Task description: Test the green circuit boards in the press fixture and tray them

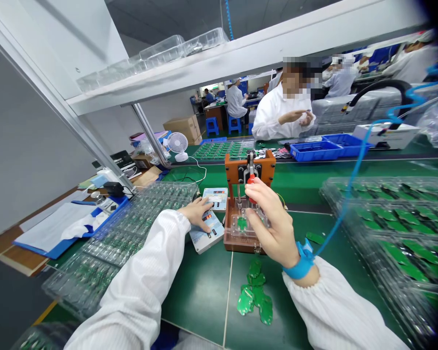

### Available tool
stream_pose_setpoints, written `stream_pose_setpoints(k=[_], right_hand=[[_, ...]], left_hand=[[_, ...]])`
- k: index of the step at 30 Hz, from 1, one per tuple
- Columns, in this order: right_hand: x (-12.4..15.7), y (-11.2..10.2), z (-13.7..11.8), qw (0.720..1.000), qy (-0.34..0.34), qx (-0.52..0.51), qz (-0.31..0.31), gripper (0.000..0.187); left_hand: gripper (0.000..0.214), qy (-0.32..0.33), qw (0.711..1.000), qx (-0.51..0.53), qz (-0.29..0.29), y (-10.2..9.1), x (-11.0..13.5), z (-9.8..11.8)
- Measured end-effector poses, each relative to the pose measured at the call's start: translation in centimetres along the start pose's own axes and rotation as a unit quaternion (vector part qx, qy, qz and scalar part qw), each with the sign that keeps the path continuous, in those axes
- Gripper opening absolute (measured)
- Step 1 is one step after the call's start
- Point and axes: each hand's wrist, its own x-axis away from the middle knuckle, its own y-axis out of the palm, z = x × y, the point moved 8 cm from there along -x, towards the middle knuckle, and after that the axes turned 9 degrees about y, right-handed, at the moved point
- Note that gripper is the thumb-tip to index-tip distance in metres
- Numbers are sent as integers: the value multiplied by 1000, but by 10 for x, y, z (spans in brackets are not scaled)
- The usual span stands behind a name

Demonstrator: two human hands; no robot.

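Observation:
My right hand point(275, 226) has its fingers at the red handle point(250, 181) of a toggle clamp, curled over it, with the thumb lower down. The clamp tops an orange and brown test fixture point(235, 240). Inside the fixture, under a clear plate, a small green circuit board point(242, 223) shows. My left hand point(197, 214) lies with fingers spread over two white meter boxes; the nearer box point(209, 236) has a lit red display, and the farther box point(219, 197) sits behind. A loose pile of green circuit boards point(257, 294) rests in front of the fixture.
Clear trays of boards point(131, 233) stand at left, and more clear trays point(401, 218) at right. A blue coiled cord point(350, 187) runs from my right wristband. Blue bins point(316, 151), a white fan point(177, 145) and a co-worker point(282, 109) are beyond. A shelf point(204, 63) crosses overhead.

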Motion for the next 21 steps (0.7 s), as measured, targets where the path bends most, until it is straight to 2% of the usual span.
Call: stream_pose_setpoints(k=[5, 11, 15, 21], right_hand=[[1, 0, 1, 1000, 2, -1, 0, 63], [1, 0, 1, 1000, 1, -2, 0, 61], [1, 1, 1, 1000, 0, 4, 3, 60], [1, 0, 0, 1000, -3, 10, 5, 60]], left_hand=[[141, -9, 1000, 3, -12, 7, -1, -6], [143, -7, 1000, 2, -24, 6, -3, -7], [143, -9, 999, -7, -41, 7, -4, -3], [141, -23, 999, -29, -34, 3, -7, 4]])
